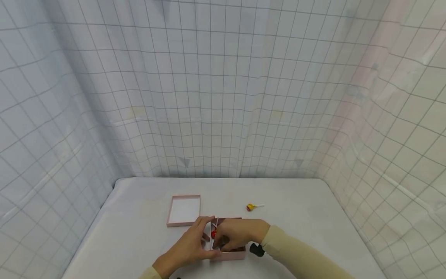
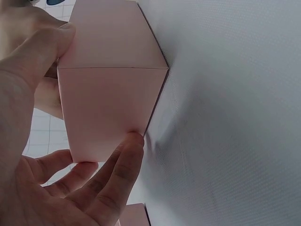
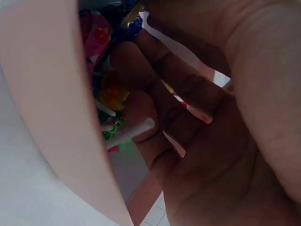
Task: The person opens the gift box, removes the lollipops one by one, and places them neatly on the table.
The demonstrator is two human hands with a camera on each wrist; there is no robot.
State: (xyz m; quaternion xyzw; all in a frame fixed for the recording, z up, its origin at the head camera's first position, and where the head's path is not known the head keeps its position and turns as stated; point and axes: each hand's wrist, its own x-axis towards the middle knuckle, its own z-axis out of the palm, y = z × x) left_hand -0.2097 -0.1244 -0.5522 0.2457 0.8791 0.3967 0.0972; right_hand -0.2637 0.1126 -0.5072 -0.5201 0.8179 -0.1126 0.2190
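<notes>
A pink box [image 1: 232, 255] stands uncovered on the table, with several wrapped lollipops inside. My left hand [image 1: 189, 243] grips its left end, thumb on the near wall [image 2: 108, 35] and fingers spread across the end wall [image 2: 106, 103]. My right hand [image 1: 240, 231] reaches down into the box with bent fingers. Around its fingertips lie a blue-wrapped lollipop [image 3: 121, 21], a pink wrapper [image 3: 98, 35], a yellow-orange one [image 3: 113, 92] and white sticks [image 3: 131, 132]. I cannot tell whether the right fingers pinch a lollipop. A red lollipop [image 1: 213, 233] shows beside them.
The shallow pink lid [image 1: 184, 211] lies inside up, behind and left of the box. One yellow-and-red lollipop [image 1: 250, 207] lies on the white table [image 1: 296, 205] beyond the box, its stick pointing right. Checked curtains [image 1: 226, 116] enclose the back and sides.
</notes>
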